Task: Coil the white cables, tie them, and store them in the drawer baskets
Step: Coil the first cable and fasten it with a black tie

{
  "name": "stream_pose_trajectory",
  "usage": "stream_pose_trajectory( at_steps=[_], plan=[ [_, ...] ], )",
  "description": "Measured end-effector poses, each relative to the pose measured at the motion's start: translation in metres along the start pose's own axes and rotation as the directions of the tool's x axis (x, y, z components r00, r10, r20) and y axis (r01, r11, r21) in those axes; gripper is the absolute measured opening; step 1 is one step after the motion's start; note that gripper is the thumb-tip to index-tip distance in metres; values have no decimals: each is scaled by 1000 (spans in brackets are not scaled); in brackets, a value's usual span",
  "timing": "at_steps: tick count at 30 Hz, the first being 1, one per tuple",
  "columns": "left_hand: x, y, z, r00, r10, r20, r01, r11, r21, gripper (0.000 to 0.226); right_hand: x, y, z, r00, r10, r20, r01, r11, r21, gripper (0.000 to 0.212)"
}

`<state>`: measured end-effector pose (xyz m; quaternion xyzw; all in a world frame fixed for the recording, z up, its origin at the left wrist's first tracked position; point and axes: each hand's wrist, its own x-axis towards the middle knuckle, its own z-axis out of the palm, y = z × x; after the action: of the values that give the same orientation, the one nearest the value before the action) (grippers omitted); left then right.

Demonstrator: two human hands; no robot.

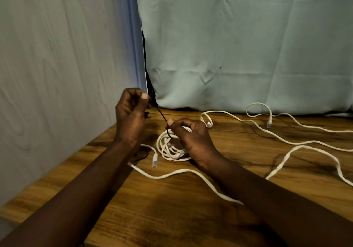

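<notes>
Both hands pinch a thin dark tie [162,115] drawn taut between them. The left hand [131,111], held higher, grips its upper end in curled fingers, and the right hand [191,137], lower, pinches the other end. Just under the right hand the coiled white cable [172,151] lies on the wooden table [172,218], with one plug [154,160] between the wrists. Right of the hands, loose white cables [303,146] sprawl.

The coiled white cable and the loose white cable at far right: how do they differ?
The coiled cable is wound in loops; the loose cable trails unwound. The left hand and right hand hold a dark tie at the coiled cable; none touches the loose cable. Both are white, on the table.
</notes>
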<state>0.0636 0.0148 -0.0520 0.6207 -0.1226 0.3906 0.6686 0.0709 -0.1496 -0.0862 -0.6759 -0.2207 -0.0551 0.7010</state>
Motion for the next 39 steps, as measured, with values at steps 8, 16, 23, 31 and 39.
stream_pose_trajectory(
  at_steps=[8, 16, 23, 31, 39],
  plan=[
    [11, -6, -12, 985, -8, -172, 12, 1000, 21, 17, -6, -11, 4, 995, 62, 72, -68, 994, 86, 33],
    [13, -12, -14, 954, -102, -281, 119, 992, 45, 2, -7, -13, 12, 988, 85, 130, -91, 995, 47, 27],
    [22, -24, -13, 926, -124, -357, 184, 973, 137, 4, -8, -21, 19, 931, 189, 312, -261, 943, 208, 10],
    [26, -31, -11, 893, -154, -422, 263, 941, 214, 8, -12, -29, 28, 883, 260, 390, -366, 902, 228, 21],
    [19, -42, -9, 910, -164, -381, 289, 910, 297, 13, 2, 0, 20, 751, 338, 567, -585, 739, 334, 40]
  ],
)
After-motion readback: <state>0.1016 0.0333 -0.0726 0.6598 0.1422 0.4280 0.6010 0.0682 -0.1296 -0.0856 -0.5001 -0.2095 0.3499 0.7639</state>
